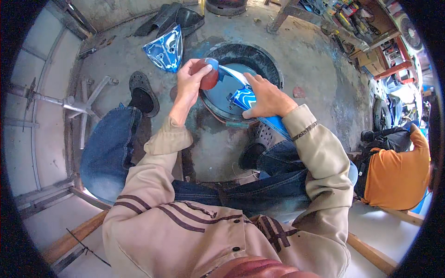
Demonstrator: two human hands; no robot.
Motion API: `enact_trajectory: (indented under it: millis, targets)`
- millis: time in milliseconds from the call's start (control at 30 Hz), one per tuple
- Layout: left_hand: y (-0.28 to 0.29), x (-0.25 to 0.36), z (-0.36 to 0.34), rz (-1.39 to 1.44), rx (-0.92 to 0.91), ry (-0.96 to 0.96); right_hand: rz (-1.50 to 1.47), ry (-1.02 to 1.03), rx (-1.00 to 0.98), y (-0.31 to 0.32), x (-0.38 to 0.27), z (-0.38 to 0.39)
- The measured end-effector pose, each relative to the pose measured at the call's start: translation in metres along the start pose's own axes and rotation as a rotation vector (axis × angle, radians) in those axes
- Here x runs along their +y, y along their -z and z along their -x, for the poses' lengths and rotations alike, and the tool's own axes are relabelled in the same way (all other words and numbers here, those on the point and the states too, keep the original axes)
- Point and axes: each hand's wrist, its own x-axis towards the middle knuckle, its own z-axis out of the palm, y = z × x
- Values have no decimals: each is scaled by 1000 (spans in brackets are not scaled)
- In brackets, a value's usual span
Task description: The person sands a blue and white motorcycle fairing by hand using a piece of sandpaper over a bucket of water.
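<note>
My left hand [187,85] pinches a reddish-brown sanding disc [209,80], folded so a grey-blue side shows at its top. The disc touches or nearly touches the far tip of a glossy blue-and-white body panel [244,98]. My right hand [269,97] grips that long panel, thumb on the near side and fingers over the far side; its blue tail runs under my right wrist. Both hands are above a round black tub [273,69] of cloudy bluish water. Left of the tub, another blue-and-white panel [164,51] lies on the floor.
Black plastic parts [185,22] lie beyond the loose panel. Another reddish disc [299,92] is on the floor to the right. A metal stand with legs [92,98] is at left. At right are a cluttered bench [320,21] and a person in an orange shirt [396,176].
</note>
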Motion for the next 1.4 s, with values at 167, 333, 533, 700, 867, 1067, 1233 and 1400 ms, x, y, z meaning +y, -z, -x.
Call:
enact_trajectory:
  millis: [167, 333, 533, 700, 867, 1067, 1233, 1400]
  targets:
    - [-13, 6, 7, -282, -123, -345, 6, 12, 9, -2, 0, 0]
    - [-29, 8, 21, -553, -177, -451, 31, 7, 10, -2, -3, -1]
    - [-36, 11, 28, -665, -229, -535, 26, -3, -7, 0, -3, -2]
    - [-48, 18, 37, -700, -365, -625, 18, 18, 32, -5, 4, -1]
    - [-38, 9, 30, -722, -299, -665, 14, 1, 12, -2, -1, -1]
    - [-43, 17, 39, -843, -423, -915, 22, 37, 48, -3, 4, 0]
    - [-32, 11, 26, -924, -301, -772, 6, -3, -33, 6, -7, 0]
    - [-33, 6, 25, -857, -294, -833, 16, -26, -28, 5, -10, 0]
